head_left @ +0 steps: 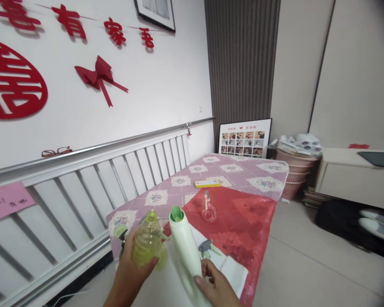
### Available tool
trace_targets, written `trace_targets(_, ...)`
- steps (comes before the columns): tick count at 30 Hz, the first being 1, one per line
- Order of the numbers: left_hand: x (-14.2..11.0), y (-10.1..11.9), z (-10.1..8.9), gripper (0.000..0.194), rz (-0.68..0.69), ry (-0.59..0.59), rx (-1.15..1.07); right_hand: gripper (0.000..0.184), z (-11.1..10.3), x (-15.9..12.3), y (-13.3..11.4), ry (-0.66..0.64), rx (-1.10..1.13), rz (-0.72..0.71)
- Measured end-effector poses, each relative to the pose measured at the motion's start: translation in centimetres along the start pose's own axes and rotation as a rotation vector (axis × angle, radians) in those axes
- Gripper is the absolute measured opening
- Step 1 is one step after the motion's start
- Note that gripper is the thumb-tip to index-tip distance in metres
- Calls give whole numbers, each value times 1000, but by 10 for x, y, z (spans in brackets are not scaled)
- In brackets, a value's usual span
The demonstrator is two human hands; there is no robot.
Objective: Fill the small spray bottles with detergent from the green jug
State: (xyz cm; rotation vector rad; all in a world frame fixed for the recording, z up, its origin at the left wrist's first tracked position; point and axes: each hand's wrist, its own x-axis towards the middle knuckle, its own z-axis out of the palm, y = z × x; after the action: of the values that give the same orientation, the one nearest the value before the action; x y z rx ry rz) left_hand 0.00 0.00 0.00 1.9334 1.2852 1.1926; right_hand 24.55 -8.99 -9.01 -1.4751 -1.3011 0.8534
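Note:
My left hand (pixel 131 273) is closed round a see-through yellow-green bottle (pixel 147 241), upright with its neck uncapped. In my right hand (pixel 216 283) is a pale green bottle (pixel 186 243), its mouth tipped up and leaning toward the yellow-green one; a green spout or scoop shows in its opening. The two bottles are apart. On a white cloth (pixel 235 273) beside my right hand lies a grey and green spray head (pixel 208 248). Another green and black piece (pixel 120 233) is partly hidden behind my left hand. Something yellow-green stands behind the left bottle, mostly covered.
A red cloth (pixel 243 213) covers part of the patterned table (pixel 195 168). On it stands a small clear dish (pixel 208 214); farther back lies a yellow-edged box (pixel 208 183). A white radiator (pixel 141 164) runs along the left. Stacked pink baskets (pixel 296 175) stand beyond the table.

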Motion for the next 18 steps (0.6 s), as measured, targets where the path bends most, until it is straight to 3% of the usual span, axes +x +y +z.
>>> trace_targets(4,28,33,-7,83,-1,-50,51,43,21,2,8,19,31,-3)
trace_targets(7,41,45,-11,80,38,-66,112,44,34,8,21,83,-43,-12)
trace_targets(12,57,42,-16,84,162,-97,246,31,45,15,40,167,-101,-112)
trace_targets(18,71,38,-22,74,276,-141,358,33,49,16,48,217,-115,-157)
